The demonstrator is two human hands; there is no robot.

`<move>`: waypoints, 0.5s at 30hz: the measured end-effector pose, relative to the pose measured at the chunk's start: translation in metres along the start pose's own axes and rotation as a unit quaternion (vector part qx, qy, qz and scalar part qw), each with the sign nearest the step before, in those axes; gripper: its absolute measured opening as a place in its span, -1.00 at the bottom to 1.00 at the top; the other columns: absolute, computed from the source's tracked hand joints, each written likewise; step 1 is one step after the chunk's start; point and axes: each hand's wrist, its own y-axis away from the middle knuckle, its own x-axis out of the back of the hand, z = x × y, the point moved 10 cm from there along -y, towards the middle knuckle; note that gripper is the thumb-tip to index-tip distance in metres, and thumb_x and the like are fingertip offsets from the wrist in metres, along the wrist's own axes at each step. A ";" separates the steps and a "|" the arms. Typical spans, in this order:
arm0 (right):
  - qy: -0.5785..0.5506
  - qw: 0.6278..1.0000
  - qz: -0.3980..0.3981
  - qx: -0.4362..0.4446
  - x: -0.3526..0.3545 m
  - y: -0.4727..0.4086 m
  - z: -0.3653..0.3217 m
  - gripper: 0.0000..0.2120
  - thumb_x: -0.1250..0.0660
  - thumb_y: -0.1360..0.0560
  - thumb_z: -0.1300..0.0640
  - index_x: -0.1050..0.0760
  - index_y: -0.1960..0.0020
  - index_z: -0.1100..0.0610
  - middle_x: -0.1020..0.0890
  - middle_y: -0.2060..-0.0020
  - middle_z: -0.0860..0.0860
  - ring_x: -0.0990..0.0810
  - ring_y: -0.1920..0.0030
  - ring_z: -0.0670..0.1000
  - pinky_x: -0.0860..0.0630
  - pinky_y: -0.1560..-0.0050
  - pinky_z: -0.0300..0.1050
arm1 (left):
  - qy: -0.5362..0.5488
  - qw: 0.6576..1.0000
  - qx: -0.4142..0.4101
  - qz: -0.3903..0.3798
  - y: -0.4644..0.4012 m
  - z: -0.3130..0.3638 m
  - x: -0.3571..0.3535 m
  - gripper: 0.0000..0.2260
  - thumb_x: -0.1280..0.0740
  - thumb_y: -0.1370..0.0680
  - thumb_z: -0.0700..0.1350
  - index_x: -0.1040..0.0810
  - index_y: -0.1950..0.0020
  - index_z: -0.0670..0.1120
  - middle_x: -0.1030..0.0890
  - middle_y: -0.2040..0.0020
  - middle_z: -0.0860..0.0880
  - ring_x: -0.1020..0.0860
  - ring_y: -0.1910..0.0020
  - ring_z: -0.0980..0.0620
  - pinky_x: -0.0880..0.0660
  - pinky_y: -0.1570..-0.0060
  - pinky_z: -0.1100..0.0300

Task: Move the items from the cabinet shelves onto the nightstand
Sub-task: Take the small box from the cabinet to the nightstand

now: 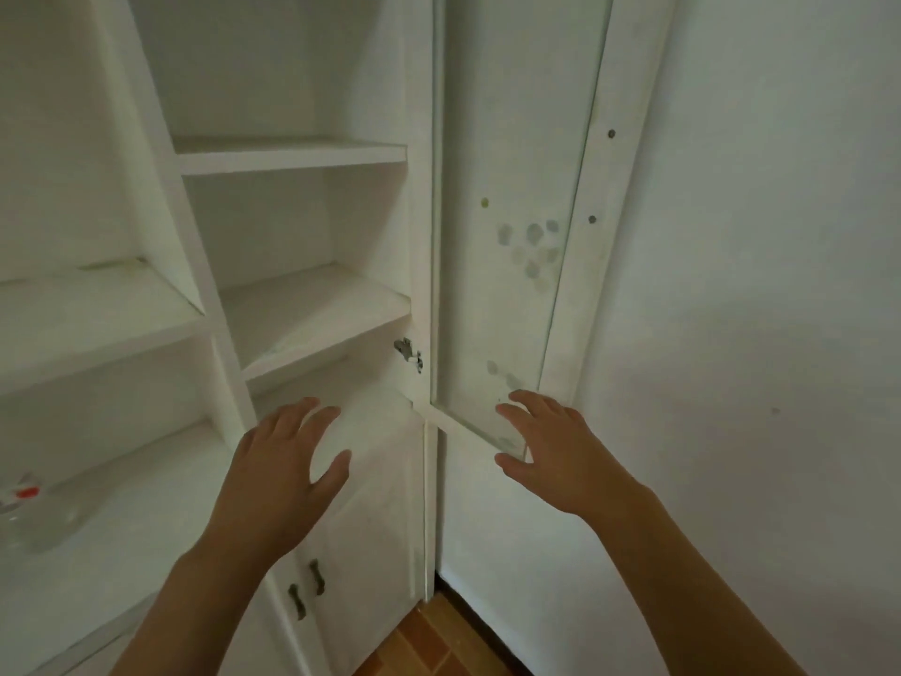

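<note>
A white cabinet (292, 158) fills the left and centre of the frame, its glass door (507, 236) swung open toward the white wall (755, 285) on the right. At lower centre the left hand (278, 475) hovers before the shelves, fingers released and spread, holding nothing. The right hand (560, 456), fingers likewise released, reaches toward the door's lower frame. A blurred clear glass item (34, 514) sits on the lower left shelf.

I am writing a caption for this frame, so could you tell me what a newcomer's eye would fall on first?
Two bare hands come first: the left hand and the right hand, fingers spread, low in the centre before the white cabinet. Next is the open glass door on the right, smudged with fingerprints. A clear object with a red mark sits on the shelf at the far left.
</note>
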 end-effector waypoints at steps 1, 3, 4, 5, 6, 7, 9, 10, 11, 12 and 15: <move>0.003 1.000 -0.001 0.013 0.004 -0.014 0.002 -0.38 -0.25 -0.66 -0.19 -0.21 -0.65 -0.02 -0.19 -0.65 -0.02 -0.15 -0.64 0.04 -0.15 -0.59 0.06 | -0.007 1.000 0.001 0.003 -0.009 0.001 0.002 -0.46 -0.11 -0.60 0.29 -0.39 -0.52 0.09 -0.42 -0.52 0.01 -0.40 -0.48 -0.07 -0.37 -0.43 -0.13; 0.006 0.999 0.004 0.037 0.014 -0.043 0.002 -0.37 -0.24 -0.67 -0.19 -0.18 -0.66 -0.02 -0.17 -0.66 -0.02 -0.13 -0.64 0.03 -0.13 -0.60 0.06 | -0.021 1.000 0.005 0.011 -0.026 -0.001 0.011 -0.43 -0.09 -0.57 0.30 -0.39 -0.51 0.09 -0.43 -0.51 0.01 -0.40 -0.47 -0.06 -0.37 -0.43 -0.12; 0.008 0.999 0.008 0.049 0.020 -0.057 0.000 -0.37 -0.24 -0.67 -0.19 -0.18 -0.67 -0.02 -0.16 -0.67 -0.01 -0.13 -0.65 0.03 -0.13 -0.61 0.06 | -0.031 0.999 0.005 0.016 -0.034 -0.003 0.017 -0.43 -0.09 -0.57 0.30 -0.39 -0.52 0.09 -0.42 -0.51 0.01 -0.39 -0.47 -0.06 -0.36 -0.44 -0.12; 0.011 0.998 0.012 0.061 0.026 -0.069 -0.003 -0.36 -0.24 -0.67 -0.19 -0.18 -0.67 -0.01 -0.16 -0.67 -0.01 -0.13 -0.64 0.03 -0.13 -0.61 0.06 | -0.042 0.999 0.004 0.020 -0.043 -0.003 0.024 -0.42 -0.09 -0.56 0.30 -0.39 -0.52 0.08 -0.41 -0.52 0.01 -0.38 -0.48 -0.06 -0.35 -0.45 -0.12; 0.013 0.997 0.016 0.071 0.033 -0.081 -0.007 -0.36 -0.24 -0.67 -0.18 -0.18 -0.67 0.00 -0.16 -0.67 -0.01 -0.13 -0.64 0.03 -0.13 -0.61 0.06 | -0.054 0.998 0.004 0.025 -0.051 -0.004 0.031 -0.41 -0.09 -0.56 0.30 -0.39 -0.52 0.08 -0.41 -0.52 0.00 -0.37 -0.49 -0.07 -0.34 -0.45 -0.13; 0.012 0.996 0.021 0.081 0.040 -0.093 -0.011 -0.36 -0.25 -0.66 -0.17 -0.19 -0.66 0.00 -0.16 -0.66 0.00 -0.13 -0.64 0.03 -0.13 -0.60 0.06 | -0.067 0.997 0.003 0.030 -0.060 -0.006 0.039 -0.41 -0.09 -0.55 0.29 -0.40 -0.52 0.07 -0.41 -0.53 0.00 -0.37 -0.49 -0.07 -0.34 -0.46 -0.14; 0.010 0.994 0.030 0.101 0.055 -0.115 -0.023 -0.36 -0.26 -0.67 -0.16 -0.18 -0.66 0.00 -0.17 -0.66 0.01 -0.14 -0.63 0.04 -0.13 -0.60 0.07 | -0.091 0.995 -0.007 0.042 -0.077 -0.008 0.054 -0.40 -0.08 -0.55 0.28 -0.41 -0.52 0.06 -0.41 -0.52 -0.01 -0.37 -0.49 -0.08 -0.33 -0.46 -0.14; 0.009 0.993 0.035 0.110 0.063 -0.126 -0.029 -0.37 -0.26 -0.67 -0.16 -0.18 -0.66 0.00 -0.18 -0.66 0.02 -0.14 -0.63 0.04 -0.13 -0.60 0.07 | -0.103 0.993 -0.013 0.047 -0.086 -0.010 0.061 -0.41 -0.08 -0.55 0.27 -0.41 -0.52 0.06 -0.42 -0.52 -0.02 -0.37 -0.49 -0.08 -0.33 -0.46 -0.14; 0.009 0.992 0.042 0.118 0.072 -0.136 -0.035 -0.37 -0.26 -0.67 -0.15 -0.18 -0.66 0.00 -0.17 -0.66 0.02 -0.13 -0.64 0.04 -0.13 -0.60 0.08 | -0.116 0.992 -0.019 0.052 -0.095 -0.012 0.069 -0.41 -0.08 -0.56 0.28 -0.41 -0.52 0.07 -0.42 -0.51 -0.01 -0.37 -0.49 -0.08 -0.33 -0.46 -0.13; 0.011 0.991 0.050 0.124 0.081 -0.146 -0.040 -0.37 -0.26 -0.67 -0.15 -0.18 -0.66 -0.01 -0.17 -0.66 0.01 -0.13 -0.64 0.03 -0.13 -0.61 0.08 | -0.128 0.990 -0.026 0.059 -0.106 -0.014 0.076 -0.42 -0.08 -0.56 0.28 -0.41 -0.52 0.07 -0.43 -0.51 -0.02 -0.38 -0.48 -0.09 -0.34 -0.46 -0.12; 0.014 0.987 0.075 0.138 0.108 -0.175 -0.056 -0.37 -0.25 -0.67 -0.16 -0.17 -0.67 -0.04 -0.15 -0.67 -0.02 -0.12 -0.64 0.01 -0.10 -0.62 0.07 | -0.153 0.984 -0.051 0.082 -0.136 -0.018 0.103 -0.45 -0.09 -0.58 0.26 -0.42 -0.49 0.06 -0.47 -0.47 -0.04 -0.41 -0.45 -0.11 -0.38 -0.43 -0.11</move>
